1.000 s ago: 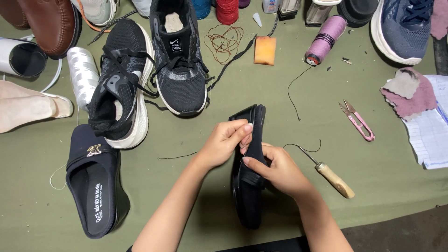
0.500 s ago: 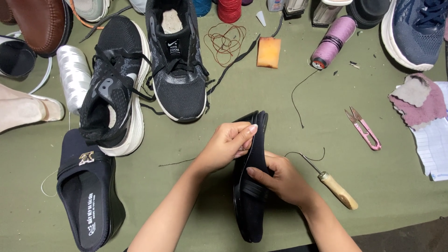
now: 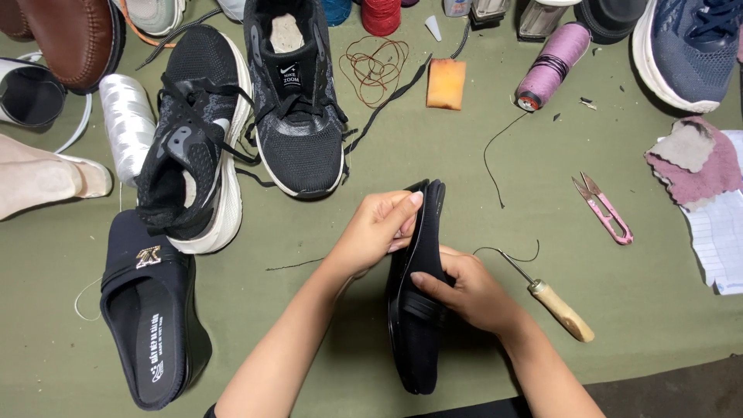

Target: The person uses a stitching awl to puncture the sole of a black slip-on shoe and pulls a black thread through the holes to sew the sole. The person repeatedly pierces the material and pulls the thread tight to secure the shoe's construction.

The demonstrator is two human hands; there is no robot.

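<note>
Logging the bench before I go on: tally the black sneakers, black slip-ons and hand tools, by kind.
Black sneakers: 2
Black slip-ons: 2, one held by left hand and right hand
Wooden-handled awl: 1
Pink snips: 1
Total: 6

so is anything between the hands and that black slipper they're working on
Nothing visible. Both hands are already on the black slipper: the left hand grips its upper edge and the right hand wraps its middle. The wooden-handled awl lies apart, to the right.

Left hand [image 3: 379,228] fingers slid up black slipper [image 3: 418,310] edge (toe end).
</note>
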